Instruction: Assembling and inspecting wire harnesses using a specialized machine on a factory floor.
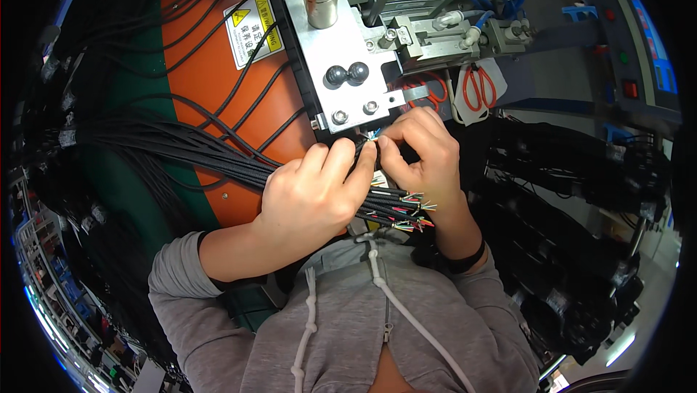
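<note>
Both my hands meet at the front edge of a metal machine head. My left hand (308, 186) is closed, thumb and fingers pinching the end of a black cable. Thin coloured wires (374, 134) fan out of that end, just under the machine's plate. My right hand (427, 150) pinches at these same wires from the other side; its fingertips partly hide them. Below my hands lies a bundle of black cables (210, 157), running in from the left. Its stripped ends (406, 211) show red, green, white and yellow wires beneath my right hand.
The machine's silver plate (348, 51) carries two black ball knobs (347, 74). Pneumatic cylinders (443, 37) with blue hoses stand behind it. Red-handled scissors (479, 88) hang at the right. An orange and green surface (207, 37) lies left; dark cable bundles (573, 175) hang at right.
</note>
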`<state>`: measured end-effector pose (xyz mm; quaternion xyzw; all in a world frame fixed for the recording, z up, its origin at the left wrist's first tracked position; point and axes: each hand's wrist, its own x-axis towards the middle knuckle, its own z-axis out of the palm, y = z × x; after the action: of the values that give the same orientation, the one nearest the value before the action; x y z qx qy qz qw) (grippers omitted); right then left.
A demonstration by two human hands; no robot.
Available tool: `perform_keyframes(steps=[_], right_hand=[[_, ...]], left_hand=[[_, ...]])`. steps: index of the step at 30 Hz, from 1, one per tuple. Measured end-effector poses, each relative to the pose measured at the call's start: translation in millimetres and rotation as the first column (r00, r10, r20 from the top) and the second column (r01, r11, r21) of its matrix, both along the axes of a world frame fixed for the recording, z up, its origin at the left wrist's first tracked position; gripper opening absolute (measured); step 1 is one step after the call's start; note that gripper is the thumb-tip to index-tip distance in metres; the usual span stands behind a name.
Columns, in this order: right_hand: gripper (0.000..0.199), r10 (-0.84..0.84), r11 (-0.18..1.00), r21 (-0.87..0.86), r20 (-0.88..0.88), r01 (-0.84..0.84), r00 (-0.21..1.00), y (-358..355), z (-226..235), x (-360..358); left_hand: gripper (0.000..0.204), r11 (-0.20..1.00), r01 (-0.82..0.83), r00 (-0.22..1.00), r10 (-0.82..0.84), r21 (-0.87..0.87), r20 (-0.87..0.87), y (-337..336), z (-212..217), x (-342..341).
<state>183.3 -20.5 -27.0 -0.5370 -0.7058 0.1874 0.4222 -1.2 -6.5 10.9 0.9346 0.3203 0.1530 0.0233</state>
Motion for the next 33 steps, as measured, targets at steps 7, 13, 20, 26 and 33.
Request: perform_keyframes(steps=[7, 13, 20, 26, 33], right_hand=[[0.009, -0.031, 1.000, -0.001, -0.108, 0.031, 0.994, 6, -4, -2], [0.010, -0.016, 0.994, -0.112, -0.050, 0.010, 0.999, 2, -2, -1], [0.009, -0.097, 0.994, 0.031, -0.131, 0.102, 0.987, 1, -16, -8], [0.005, -0.219, 0.923, -0.382, -0.414, 0.050, 0.883, -3, -22, -8], [0.008, -0.178, 0.973, -0.192, -0.275, 0.127, 0.945, -1, -15, -12]], left_hand=[[0.036, 0.998, 0.059, 0.997, -0.060, 0.020, 0.045, 1, -5, -3], [0.039, 0.999, -0.027, 1.000, 0.028, 0.017, -0.013, -4, -2, 4], [0.031, 0.999, -0.011, 1.000, 0.011, 0.046, -0.002, 2, -2, 2], [0.028, 0.998, 0.017, 0.991, -0.025, 0.065, 0.130, 11, -10, -2], [0.019, 0.998, -0.035, 0.992, 0.028, 0.055, 0.126, 7, 0, -3]])
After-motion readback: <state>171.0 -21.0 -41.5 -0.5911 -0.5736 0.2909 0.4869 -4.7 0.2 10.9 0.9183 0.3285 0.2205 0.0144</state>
